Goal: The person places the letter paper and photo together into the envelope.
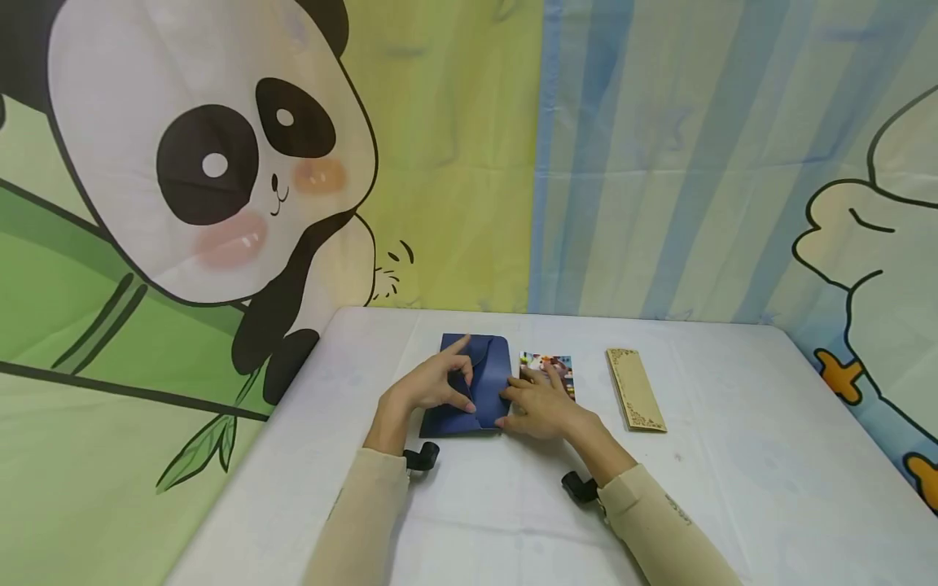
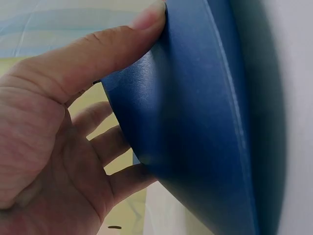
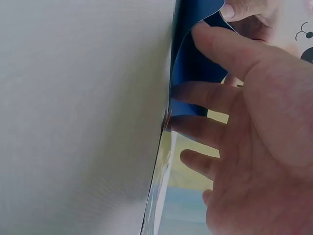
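A dark blue envelope lies on the white table with its flap partly lifted. My left hand pinches the flap; in the left wrist view the thumb is on the near face and the other fingers are behind. My right hand rests at the envelope's right edge, its fingers fairly straight. In the right wrist view its thumb touches the envelope's edge. Under and beyond those fingers lies a small colourful picture card, partly hidden by the hand.
To the right, a long beige folded card with ornate brown corners lies on the white tablecloth. Behind the table hangs a cartoon curtain with a panda. Each wrist wears a small black camera mount.
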Demonstrator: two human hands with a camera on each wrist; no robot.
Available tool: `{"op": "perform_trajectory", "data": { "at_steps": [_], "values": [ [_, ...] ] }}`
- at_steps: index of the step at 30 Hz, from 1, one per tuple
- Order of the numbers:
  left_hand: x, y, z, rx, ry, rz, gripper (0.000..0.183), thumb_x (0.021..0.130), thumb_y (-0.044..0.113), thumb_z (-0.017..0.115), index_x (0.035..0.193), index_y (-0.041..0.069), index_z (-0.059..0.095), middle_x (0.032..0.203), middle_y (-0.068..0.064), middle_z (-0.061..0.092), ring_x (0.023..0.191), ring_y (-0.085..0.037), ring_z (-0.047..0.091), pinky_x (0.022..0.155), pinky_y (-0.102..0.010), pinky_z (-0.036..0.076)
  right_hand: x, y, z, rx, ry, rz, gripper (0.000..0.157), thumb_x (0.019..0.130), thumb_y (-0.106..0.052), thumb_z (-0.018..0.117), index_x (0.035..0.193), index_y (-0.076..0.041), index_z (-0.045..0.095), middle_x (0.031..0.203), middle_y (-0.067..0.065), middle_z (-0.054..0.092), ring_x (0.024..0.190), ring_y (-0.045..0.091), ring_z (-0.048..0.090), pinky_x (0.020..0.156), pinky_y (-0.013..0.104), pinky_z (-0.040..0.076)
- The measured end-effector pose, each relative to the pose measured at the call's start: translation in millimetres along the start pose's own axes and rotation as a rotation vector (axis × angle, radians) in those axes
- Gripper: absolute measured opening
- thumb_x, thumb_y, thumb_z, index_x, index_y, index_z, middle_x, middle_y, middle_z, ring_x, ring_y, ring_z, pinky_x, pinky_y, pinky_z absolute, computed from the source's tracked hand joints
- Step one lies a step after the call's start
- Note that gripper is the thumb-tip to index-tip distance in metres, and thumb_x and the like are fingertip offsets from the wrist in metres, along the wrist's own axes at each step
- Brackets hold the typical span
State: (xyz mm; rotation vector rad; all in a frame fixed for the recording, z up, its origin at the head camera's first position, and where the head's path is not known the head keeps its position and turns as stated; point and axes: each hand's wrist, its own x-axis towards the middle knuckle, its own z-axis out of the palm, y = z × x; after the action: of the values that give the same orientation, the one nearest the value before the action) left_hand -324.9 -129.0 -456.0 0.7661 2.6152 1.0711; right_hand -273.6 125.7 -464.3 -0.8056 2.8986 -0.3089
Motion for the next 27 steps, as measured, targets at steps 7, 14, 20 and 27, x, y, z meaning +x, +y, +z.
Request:
{"op": "perform_trajectory", "data": {
  "at_steps": [7, 14, 20, 27],
  "values": [
    [-0.3, 2.6, 1.1, 0.005, 0.015, -0.005, 0.04, 0.069, 0.023, 0.099, 0.085, 0.025, 0.062, 0.176, 0.001, 0.014, 0.159, -0.039, 0.022, 0.124, -0.061, 0.029, 1.5, 4.3, -2.5, 0.04, 0.072, 0.002, 0.061, 0.094, -0.054, 0.071, 0.141, -0.016, 0.065, 0.161, 0.014, 0.048, 0.155, 0.042, 0.03, 0.125, 0.07, 0.003],
    [-0.6, 2.6, 1.3, -0.008, 0.023, 0.005, 0.04, 0.068, 0.023, 0.099, 0.086, 0.023, 0.063, 0.176, 0.001, 0.013, 0.16, -0.04, 0.02, 0.124, -0.06, 0.029, 0.7, 15.8, -6.9, 0.103, 0.077, -0.006, 0.068, 0.092, -0.051, 0.075, 0.146, -0.014, 0.059, 0.164, 0.02, 0.041, 0.154, 0.047, 0.029, 0.123, 0.073, 0.007],
    [-0.7, 0.7, 2.1, -0.014, 0.024, 0.022, 0.042, 0.066, 0.024, 0.1, 0.088, 0.021, 0.064, 0.176, 0.002, 0.009, 0.16, -0.038, 0.02, 0.123, -0.058, 0.031, -3.0, 30.5, -13.1, 0.132, 0.091, 0.018, 0.079, 0.091, -0.047, 0.077, 0.154, -0.008, 0.049, 0.165, 0.023, 0.037, 0.152, 0.051, 0.03, 0.122, 0.074, 0.012],
    [-0.6, -0.3, 3.4, -0.001, 0.028, 0.02, 0.042, 0.067, 0.024, 0.1, 0.086, 0.024, 0.063, 0.177, -0.001, 0.012, 0.16, -0.038, 0.021, 0.124, -0.059, 0.029, -3.0, 53.2, -11.8, 0.182, 0.093, 0.105, 0.098, 0.088, -0.052, 0.079, 0.162, -0.007, 0.033, 0.168, 0.029, 0.026, 0.15, 0.055, 0.029, 0.121, 0.073, 0.017]
  ]
}}
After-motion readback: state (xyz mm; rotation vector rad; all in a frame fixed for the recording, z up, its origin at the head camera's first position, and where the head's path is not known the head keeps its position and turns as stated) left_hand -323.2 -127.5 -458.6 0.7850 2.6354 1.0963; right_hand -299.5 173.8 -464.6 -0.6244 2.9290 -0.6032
